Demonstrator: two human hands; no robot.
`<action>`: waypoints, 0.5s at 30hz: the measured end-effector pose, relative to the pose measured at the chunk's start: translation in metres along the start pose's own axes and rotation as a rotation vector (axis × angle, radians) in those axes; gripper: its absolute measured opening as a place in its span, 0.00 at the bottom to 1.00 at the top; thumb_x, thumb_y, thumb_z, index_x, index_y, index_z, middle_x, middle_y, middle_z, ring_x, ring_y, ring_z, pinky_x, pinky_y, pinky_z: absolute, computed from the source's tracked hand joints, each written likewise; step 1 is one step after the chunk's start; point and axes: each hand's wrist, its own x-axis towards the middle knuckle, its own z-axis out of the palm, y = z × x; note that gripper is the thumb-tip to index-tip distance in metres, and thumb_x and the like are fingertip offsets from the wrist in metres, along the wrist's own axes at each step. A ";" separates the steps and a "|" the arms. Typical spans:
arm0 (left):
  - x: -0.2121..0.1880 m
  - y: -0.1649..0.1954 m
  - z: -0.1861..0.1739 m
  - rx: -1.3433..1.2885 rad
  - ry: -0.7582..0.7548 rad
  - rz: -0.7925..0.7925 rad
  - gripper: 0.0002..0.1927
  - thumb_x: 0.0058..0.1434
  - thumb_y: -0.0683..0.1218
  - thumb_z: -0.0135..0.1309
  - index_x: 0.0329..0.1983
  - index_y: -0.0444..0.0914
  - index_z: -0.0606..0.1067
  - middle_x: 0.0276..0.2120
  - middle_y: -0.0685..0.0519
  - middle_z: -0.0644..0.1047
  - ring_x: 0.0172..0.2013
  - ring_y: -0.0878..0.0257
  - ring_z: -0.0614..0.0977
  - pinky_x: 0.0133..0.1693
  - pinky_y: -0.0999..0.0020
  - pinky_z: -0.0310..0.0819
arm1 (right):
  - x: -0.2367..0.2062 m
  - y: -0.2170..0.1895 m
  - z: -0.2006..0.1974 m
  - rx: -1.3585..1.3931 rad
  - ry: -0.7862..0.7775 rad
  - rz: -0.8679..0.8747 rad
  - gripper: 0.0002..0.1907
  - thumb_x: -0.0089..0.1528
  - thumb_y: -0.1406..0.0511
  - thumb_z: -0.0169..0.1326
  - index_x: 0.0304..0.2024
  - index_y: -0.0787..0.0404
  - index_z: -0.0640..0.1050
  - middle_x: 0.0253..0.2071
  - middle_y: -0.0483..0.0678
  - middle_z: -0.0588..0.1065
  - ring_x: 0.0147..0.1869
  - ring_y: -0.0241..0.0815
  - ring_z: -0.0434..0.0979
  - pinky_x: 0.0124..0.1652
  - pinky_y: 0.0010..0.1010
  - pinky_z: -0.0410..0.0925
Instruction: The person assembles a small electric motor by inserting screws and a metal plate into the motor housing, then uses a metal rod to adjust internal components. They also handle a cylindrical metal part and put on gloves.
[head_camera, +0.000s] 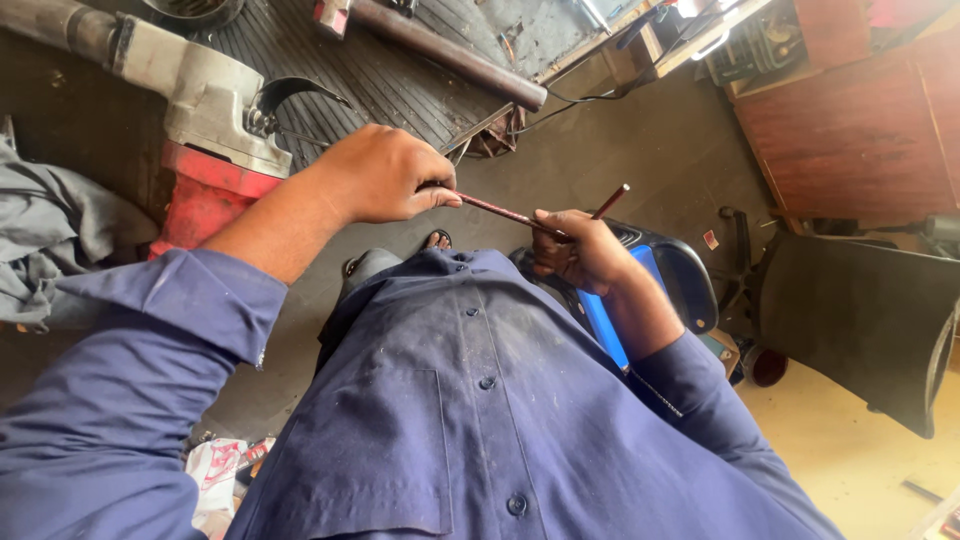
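Note:
Both hands grip one thin dark-red rod (505, 211) in front of my blue work shirt. My left hand (385, 175) is closed over the rod's left end, thumb and fingertips pinching it. My right hand (580, 250) is closed around the rod further right. A short reddish piece (610, 201) angles upward out of my right fist; whether it is the same rod bent or a second piece, I cannot tell.
A grey and red machine (215, 120) stands at the left on the dark floor. A long thick pipe (450, 55) lies on a ribbed mat behind. A blue and black machine (660, 270) sits under my right hand. At the right are a black chair (860, 310) and a wooden cabinet (850, 130).

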 end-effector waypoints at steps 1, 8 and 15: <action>0.000 -0.001 -0.002 -0.020 0.003 -0.018 0.16 0.59 0.60 0.61 0.33 0.44 0.81 0.30 0.54 0.82 0.32 0.51 0.83 0.33 0.54 0.76 | -0.003 -0.004 0.002 -0.034 -0.013 -0.030 0.22 0.71 0.58 0.46 0.23 0.59 0.67 0.18 0.39 0.57 0.23 0.34 0.54 0.31 0.32 0.58; -0.006 -0.001 -0.006 0.005 0.071 0.061 0.14 0.58 0.59 0.63 0.35 0.45 0.82 0.30 0.54 0.82 0.32 0.52 0.83 0.33 0.55 0.76 | -0.019 -0.010 0.012 -0.089 -0.065 -0.101 0.20 0.72 0.58 0.47 0.27 0.60 0.69 0.18 0.37 0.57 0.22 0.30 0.52 0.29 0.27 0.54; -0.029 0.026 0.005 0.327 0.275 0.009 0.07 0.63 0.52 0.60 0.40 0.47 0.84 0.33 0.57 0.80 0.39 0.56 0.81 0.44 0.57 0.72 | -0.032 -0.002 0.002 -0.473 0.101 -0.299 0.20 0.70 0.59 0.47 0.25 0.62 0.71 0.20 0.38 0.60 0.25 0.29 0.55 0.28 0.28 0.52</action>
